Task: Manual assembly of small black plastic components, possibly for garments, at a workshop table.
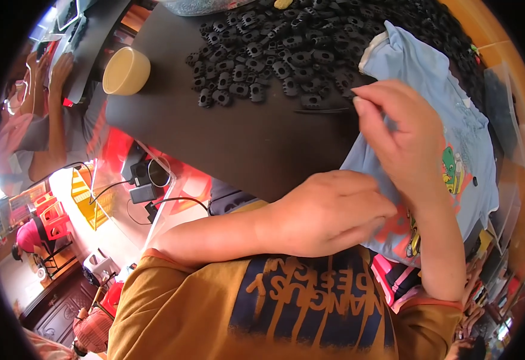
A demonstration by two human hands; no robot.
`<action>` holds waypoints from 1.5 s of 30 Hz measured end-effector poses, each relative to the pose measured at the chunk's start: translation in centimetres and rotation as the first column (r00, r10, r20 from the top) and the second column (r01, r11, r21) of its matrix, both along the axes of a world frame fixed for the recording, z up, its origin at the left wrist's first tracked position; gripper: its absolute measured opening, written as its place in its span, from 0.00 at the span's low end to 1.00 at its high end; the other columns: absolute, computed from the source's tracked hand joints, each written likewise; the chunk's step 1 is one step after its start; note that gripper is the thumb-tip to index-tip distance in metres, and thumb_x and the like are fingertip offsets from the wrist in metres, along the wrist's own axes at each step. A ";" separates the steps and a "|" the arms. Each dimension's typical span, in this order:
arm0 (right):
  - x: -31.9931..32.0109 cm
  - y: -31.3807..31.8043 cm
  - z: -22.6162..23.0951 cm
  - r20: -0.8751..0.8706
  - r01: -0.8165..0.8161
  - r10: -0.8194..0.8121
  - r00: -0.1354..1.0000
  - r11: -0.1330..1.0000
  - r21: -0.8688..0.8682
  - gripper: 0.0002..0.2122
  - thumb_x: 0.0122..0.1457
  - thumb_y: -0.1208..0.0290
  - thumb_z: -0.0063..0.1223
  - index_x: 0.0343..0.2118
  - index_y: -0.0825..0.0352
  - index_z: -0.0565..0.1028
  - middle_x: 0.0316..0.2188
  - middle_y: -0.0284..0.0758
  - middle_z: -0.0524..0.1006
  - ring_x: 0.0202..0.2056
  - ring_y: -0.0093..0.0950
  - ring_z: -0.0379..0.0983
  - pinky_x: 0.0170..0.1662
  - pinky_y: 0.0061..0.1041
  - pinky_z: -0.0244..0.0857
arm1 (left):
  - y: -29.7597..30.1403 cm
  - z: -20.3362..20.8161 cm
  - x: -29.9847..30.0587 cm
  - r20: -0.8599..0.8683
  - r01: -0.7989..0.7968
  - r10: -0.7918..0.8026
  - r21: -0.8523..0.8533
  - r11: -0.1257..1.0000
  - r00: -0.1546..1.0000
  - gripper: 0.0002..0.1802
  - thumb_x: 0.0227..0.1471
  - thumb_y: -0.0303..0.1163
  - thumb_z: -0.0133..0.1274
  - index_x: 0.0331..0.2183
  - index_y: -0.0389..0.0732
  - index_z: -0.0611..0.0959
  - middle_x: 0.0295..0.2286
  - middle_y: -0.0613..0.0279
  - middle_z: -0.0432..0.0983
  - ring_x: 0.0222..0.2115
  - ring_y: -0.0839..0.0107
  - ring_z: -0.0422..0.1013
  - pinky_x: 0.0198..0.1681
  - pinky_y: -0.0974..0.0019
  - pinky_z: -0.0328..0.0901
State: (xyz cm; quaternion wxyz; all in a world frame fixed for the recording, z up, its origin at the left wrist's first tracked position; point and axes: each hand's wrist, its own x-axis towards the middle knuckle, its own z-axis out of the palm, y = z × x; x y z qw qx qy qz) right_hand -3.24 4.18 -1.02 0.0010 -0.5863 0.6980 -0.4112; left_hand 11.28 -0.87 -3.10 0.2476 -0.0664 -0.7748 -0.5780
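My left hand (340, 210) is closed, its fingers curled together over the lower left edge of a light blue printed cloth garment (478, 156). What its fingertips hold, if anything, is hidden. Above and to the right, my right hand (403, 129) pinches thumb and forefinger together over the same cloth; anything between them is too small to make out. Just left of that pinch, a thin dark strip (322, 111) lies on the black tabletop (226, 138). Beyond it spreads a heap of small black plastic pieces (298, 57) with toothed edges, like claw-clip halves.
A cream cup (126, 71) stands at the table's left edge. Part of a clear container (205, 6) shows at the far edge. Black adapters (145, 192) with cables hang lower left. Another person's arms (52, 102) rest at a neighbouring table; other people sit farther off.
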 end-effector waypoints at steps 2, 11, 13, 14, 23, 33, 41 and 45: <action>0.2 1.6 1.6 0.371 0.009 -0.022 0.929 0.999 0.036 0.04 0.53 0.77 0.52 0.31 0.69 0.76 0.21 0.31 0.74 0.23 0.20 0.70 0.27 0.17 0.62 | -1.1 0.7 0.3 -0.030 -0.049 0.049 -0.011 0.999 0.998 0.12 0.41 0.18 0.53 0.34 0.35 0.80 0.21 0.59 0.71 0.22 0.63 0.68 0.24 0.65 0.63; 0.8 7.7 2.8 0.872 0.001 0.046 0.488 0.999 -0.053 0.10 0.59 0.72 0.45 0.37 0.75 0.73 0.29 0.38 0.76 0.29 0.24 0.73 0.37 0.23 0.67 | -2.1 5.4 -3.2 0.178 -0.093 0.001 0.507 0.857 0.984 0.10 0.55 0.26 0.43 0.38 0.30 0.74 0.22 0.65 0.69 0.21 0.81 0.63 0.27 0.77 0.60; 0.5 8.0 2.8 0.878 0.046 0.023 0.478 0.998 -0.051 0.11 0.59 0.72 0.45 0.39 0.75 0.72 0.29 0.38 0.76 0.29 0.24 0.73 0.36 0.23 0.68 | -1.9 5.4 -3.9 0.185 -0.030 -0.074 0.506 0.862 0.980 0.09 0.55 0.25 0.43 0.37 0.31 0.74 0.23 0.66 0.69 0.21 0.82 0.64 0.27 0.77 0.60; 0.2 8.2 2.7 0.880 0.059 0.024 0.475 0.997 -0.059 0.11 0.59 0.72 0.45 0.39 0.75 0.72 0.29 0.38 0.76 0.29 0.24 0.73 0.36 0.23 0.68 | -1.7 5.5 -4.4 0.208 -0.038 -0.071 0.478 0.877 0.976 0.09 0.55 0.25 0.43 0.37 0.32 0.74 0.24 0.66 0.70 0.22 0.82 0.64 0.27 0.78 0.61; -2.3 8.9 2.1 0.966 0.203 0.118 0.229 0.965 -0.166 0.13 0.58 0.74 0.45 0.46 0.73 0.70 0.29 0.39 0.76 0.28 0.24 0.75 0.32 0.23 0.70 | -1.8 7.1 -8.9 0.144 0.040 -0.082 0.275 0.961 0.986 0.11 0.55 0.26 0.44 0.39 0.31 0.73 0.22 0.67 0.68 0.20 0.82 0.62 0.25 0.78 0.58; -3.5 9.3 1.3 0.962 0.091 0.201 0.182 0.971 -0.220 0.16 0.56 0.76 0.49 0.47 0.76 0.68 0.37 0.42 0.75 0.35 0.28 0.76 0.38 0.25 0.73 | -1.8 5.4 -9.4 0.199 0.083 -0.128 0.223 0.971 0.971 0.12 0.53 0.22 0.44 0.41 0.29 0.71 0.24 0.64 0.69 0.23 0.82 0.63 0.27 0.78 0.59; -3.1 9.5 1.4 0.697 0.111 -0.059 0.714 0.993 -0.030 0.12 0.51 0.82 0.54 0.40 0.75 0.73 0.31 0.34 0.75 0.32 0.22 0.72 0.37 0.18 0.65 | -2.8 5.7 -9.1 0.208 0.117 -0.137 0.107 0.987 0.968 0.13 0.52 0.21 0.45 0.41 0.29 0.70 0.25 0.64 0.70 0.24 0.82 0.63 0.28 0.79 0.60; -3.2 9.4 1.6 0.452 0.096 -0.044 0.891 0.991 -0.092 0.12 0.42 0.85 0.57 0.33 0.73 0.74 0.29 0.34 0.75 0.29 0.24 0.70 0.33 0.20 0.62 | -2.2 6.0 -8.9 0.258 0.124 -0.168 0.178 0.976 0.952 0.13 0.52 0.22 0.45 0.41 0.29 0.71 0.25 0.65 0.70 0.25 0.83 0.63 0.29 0.79 0.60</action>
